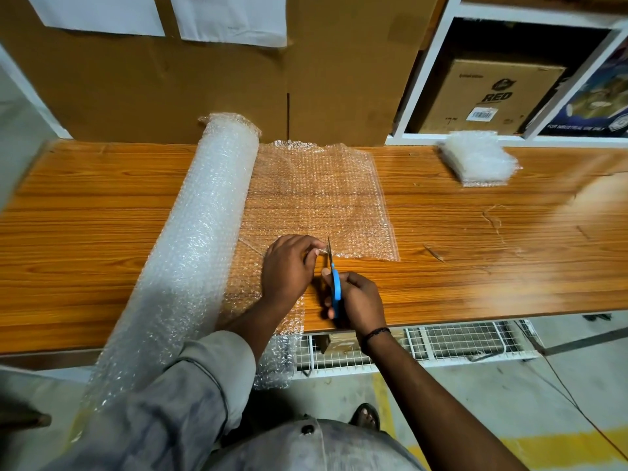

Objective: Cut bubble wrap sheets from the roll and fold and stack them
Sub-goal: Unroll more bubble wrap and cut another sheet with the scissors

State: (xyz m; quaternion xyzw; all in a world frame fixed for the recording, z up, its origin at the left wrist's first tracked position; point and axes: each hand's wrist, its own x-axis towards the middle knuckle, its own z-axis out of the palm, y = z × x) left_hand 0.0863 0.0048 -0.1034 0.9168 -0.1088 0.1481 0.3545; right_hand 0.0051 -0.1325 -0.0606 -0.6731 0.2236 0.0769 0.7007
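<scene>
Bubble wrap sheet [316, 198] being cut: left hand [289, 266] pinching edge, right hand [356, 300] gripping scissors [335, 283]; folded stack [475, 158] lying well beyond right hand; folding pending.

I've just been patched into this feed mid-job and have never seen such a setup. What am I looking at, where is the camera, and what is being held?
There is no machine here. A person works with bare hands, and the single picture comes from a camera worn on their head, looking down at a wooden table. A bubble wrap roll lies on the left, with a sheet unrolled flat to its right. The left hand pinches the sheet beside the blades. The right hand grips the blue-handled scissors, whose blades meet the sheet. A stack of folded pieces sits at the far right, near the table's back edge.
</scene>
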